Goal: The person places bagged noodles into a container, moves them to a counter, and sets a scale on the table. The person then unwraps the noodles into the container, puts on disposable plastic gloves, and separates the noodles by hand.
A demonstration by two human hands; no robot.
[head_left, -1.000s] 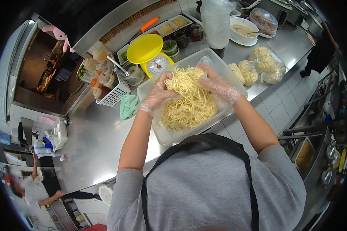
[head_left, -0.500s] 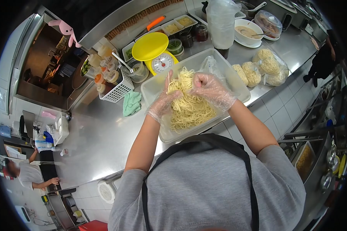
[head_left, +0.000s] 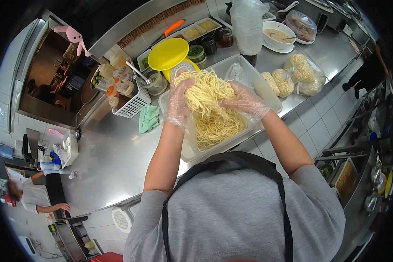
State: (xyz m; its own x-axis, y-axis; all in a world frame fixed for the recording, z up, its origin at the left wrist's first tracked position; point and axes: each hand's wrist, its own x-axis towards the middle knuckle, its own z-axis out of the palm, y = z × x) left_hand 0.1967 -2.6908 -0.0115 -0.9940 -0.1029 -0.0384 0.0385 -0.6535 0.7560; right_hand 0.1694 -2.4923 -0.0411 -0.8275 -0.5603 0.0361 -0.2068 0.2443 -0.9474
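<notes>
Between my two hands, both in clear plastic gloves, a loose bundle of pale yellow noodles [head_left: 208, 92] is held up. My left hand [head_left: 177, 101] wraps its left side, and my right hand [head_left: 245, 101] grips its right side. Under them, more noodles [head_left: 218, 129] lie in a translucent plastic tub [head_left: 192, 153]. A crumpled clear plastic bag [head_left: 238, 74] sits at the tub's far side. Just beyond my left hand stands a yellow scale [head_left: 168, 54], its dial partly hidden.
Bagged noodle portions [head_left: 301, 72] and a white bowl [head_left: 278, 34] stand on the right. To the left are a white basket of bottles [head_left: 129, 105] and a green cloth [head_left: 149, 118] on the steel counter [head_left: 113, 153]. A co-worker [head_left: 35, 197] stands far left.
The noodles between my hands have been lifted and spread into a larger bundle. My left hand has moved up toward the scale, and my right hand has opened out from its fist.
</notes>
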